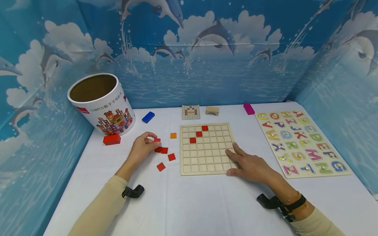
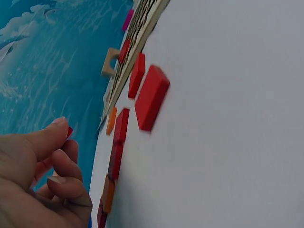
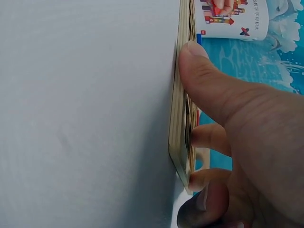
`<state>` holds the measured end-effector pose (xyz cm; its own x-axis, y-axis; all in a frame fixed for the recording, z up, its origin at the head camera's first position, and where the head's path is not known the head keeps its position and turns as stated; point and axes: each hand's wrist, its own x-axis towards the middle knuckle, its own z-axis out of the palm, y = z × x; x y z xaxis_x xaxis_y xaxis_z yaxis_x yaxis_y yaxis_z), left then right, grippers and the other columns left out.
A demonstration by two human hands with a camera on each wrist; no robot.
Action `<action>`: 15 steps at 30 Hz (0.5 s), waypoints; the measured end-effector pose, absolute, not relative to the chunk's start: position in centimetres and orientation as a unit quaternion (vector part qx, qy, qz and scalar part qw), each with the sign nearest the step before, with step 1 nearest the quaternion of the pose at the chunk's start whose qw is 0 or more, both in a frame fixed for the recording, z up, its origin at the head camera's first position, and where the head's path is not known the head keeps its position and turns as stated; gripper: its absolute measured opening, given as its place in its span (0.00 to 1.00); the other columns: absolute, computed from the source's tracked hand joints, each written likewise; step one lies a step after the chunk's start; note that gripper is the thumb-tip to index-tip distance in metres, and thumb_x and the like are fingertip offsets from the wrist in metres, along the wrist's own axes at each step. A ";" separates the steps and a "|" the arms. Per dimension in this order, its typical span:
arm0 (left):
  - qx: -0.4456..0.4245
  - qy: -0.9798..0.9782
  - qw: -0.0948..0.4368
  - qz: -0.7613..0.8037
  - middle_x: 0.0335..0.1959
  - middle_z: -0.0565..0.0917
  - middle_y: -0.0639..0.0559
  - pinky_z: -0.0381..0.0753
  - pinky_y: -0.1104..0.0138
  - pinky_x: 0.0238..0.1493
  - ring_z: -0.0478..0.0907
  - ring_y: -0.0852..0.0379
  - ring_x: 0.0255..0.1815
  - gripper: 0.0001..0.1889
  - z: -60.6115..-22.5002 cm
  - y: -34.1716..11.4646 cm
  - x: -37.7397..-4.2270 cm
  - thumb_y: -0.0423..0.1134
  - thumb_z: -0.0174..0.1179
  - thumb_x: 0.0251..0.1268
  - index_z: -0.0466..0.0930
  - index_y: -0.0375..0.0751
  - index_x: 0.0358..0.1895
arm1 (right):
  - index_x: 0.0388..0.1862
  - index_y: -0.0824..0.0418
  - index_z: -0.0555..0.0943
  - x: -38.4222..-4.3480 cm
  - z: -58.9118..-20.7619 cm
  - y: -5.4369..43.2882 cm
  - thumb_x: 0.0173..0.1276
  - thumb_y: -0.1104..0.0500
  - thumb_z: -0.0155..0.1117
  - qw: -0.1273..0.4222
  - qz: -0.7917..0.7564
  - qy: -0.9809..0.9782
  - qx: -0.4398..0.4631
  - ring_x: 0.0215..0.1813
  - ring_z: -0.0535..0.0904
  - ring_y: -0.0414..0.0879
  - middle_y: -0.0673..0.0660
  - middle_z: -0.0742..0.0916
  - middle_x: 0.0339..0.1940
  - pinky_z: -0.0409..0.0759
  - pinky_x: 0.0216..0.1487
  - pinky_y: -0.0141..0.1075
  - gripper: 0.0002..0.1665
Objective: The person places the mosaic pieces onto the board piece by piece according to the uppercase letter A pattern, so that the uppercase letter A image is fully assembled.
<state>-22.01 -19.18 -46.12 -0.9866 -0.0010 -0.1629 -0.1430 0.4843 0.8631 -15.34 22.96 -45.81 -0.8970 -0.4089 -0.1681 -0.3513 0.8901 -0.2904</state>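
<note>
My left hand (image 1: 141,149) pinches a small red square tile (image 1: 157,140) between thumb and fingers; only a corner of that tile (image 2: 70,132) shows in the left wrist view. Below it lie several loose red tiles (image 1: 172,157), with an orange tile (image 1: 173,135) a bit farther back. To their right is a wooden grid board (image 1: 206,168) bearing three red tiles (image 1: 199,134) in a diagonal row near its top. My right hand (image 1: 251,167) rests on the board's right edge, fingers spread; its thumb (image 3: 206,78) touches the edge in the right wrist view.
A white bucket (image 1: 118,108) stands back left, a red block (image 1: 112,139) before it and a blue block (image 1: 148,117) beside it. Behind the board are a pattern card (image 1: 190,112), a wooden arch (image 1: 212,110) and a magenta block (image 1: 249,109). A letter puzzle board (image 1: 298,144) lies right.
</note>
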 end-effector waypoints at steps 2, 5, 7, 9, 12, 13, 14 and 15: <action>-0.043 0.855 0.078 0.511 0.31 0.80 0.45 0.76 0.66 0.32 0.75 0.49 0.31 0.16 -45.6 -17.2 -22.5 0.44 0.70 0.67 0.79 0.49 0.54 | 0.80 0.54 0.64 -15.4 -45.9 23.1 0.62 0.27 0.65 0.111 -0.128 0.966 -0.198 0.68 0.75 0.68 0.69 0.58 0.82 0.82 0.48 0.55 0.55; -0.040 0.850 0.086 0.518 0.32 0.82 0.47 0.76 0.65 0.31 0.77 0.48 0.31 0.17 -45.0 -13.9 -23.5 0.44 0.71 0.65 0.80 0.52 0.54 | 0.80 0.54 0.64 -15.4 -46.1 23.2 0.62 0.27 0.65 0.109 -0.127 0.966 -0.198 0.68 0.75 0.68 0.69 0.58 0.82 0.82 0.48 0.55 0.55; -0.036 0.843 0.093 0.529 0.33 0.83 0.48 0.77 0.63 0.33 0.77 0.47 0.32 0.17 -44.7 -11.6 -24.3 0.44 0.72 0.64 0.81 0.52 0.54 | 0.80 0.54 0.64 -15.4 -46.2 23.3 0.62 0.28 0.65 0.109 -0.128 0.965 -0.199 0.68 0.75 0.68 0.69 0.58 0.82 0.81 0.48 0.56 0.55; -0.026 0.833 0.101 0.544 0.34 0.85 0.49 0.78 0.62 0.34 0.78 0.46 0.32 0.16 -44.6 -9.4 -25.0 0.41 0.71 0.64 0.81 0.51 0.54 | 0.81 0.54 0.63 -15.4 -46.3 23.3 0.63 0.28 0.65 0.111 -0.128 0.965 -0.198 0.68 0.75 0.68 0.69 0.58 0.82 0.81 0.48 0.56 0.55; -0.007 0.820 0.117 0.561 0.37 0.87 0.50 0.80 0.61 0.37 0.81 0.46 0.33 0.16 -44.7 -6.4 -25.9 0.38 0.71 0.64 0.82 0.48 0.54 | 0.81 0.53 0.63 -15.4 -46.3 23.4 0.63 0.28 0.65 0.112 -0.130 0.965 -0.197 0.68 0.75 0.68 0.68 0.57 0.82 0.81 0.48 0.56 0.55; 0.002 0.819 0.122 0.561 0.37 0.88 0.50 0.80 0.61 0.36 0.82 0.47 0.33 0.16 -44.8 -5.5 -26.2 0.37 0.70 0.64 0.82 0.47 0.54 | 0.81 0.53 0.63 -15.4 -46.4 23.4 0.63 0.28 0.65 0.113 -0.130 0.965 -0.197 0.68 0.75 0.68 0.68 0.57 0.82 0.81 0.48 0.56 0.55; 0.010 0.819 0.129 0.559 0.37 0.88 0.50 0.80 0.61 0.36 0.82 0.47 0.33 0.16 -44.9 -4.7 -26.3 0.37 0.70 0.65 0.82 0.47 0.54 | 0.81 0.53 0.63 -15.4 -46.4 23.4 0.63 0.28 0.65 0.114 -0.130 0.965 -0.197 0.68 0.76 0.68 0.68 0.58 0.82 0.81 0.48 0.56 0.55; 0.017 0.820 0.136 0.556 0.38 0.88 0.50 0.80 0.61 0.36 0.82 0.48 0.33 0.16 -45.1 -3.9 -26.4 0.37 0.70 0.64 0.83 0.46 0.54 | 0.81 0.53 0.63 -15.4 -46.5 23.4 0.63 0.28 0.65 0.116 -0.130 0.965 -0.197 0.68 0.76 0.68 0.68 0.58 0.82 0.81 0.49 0.56 0.55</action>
<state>-26.43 -3.92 -45.08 -0.9627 0.1781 -0.2037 -0.1232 0.3819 0.9159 -15.39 23.37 -46.50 -0.8960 -0.4094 -0.1720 -0.3493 0.8890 -0.2961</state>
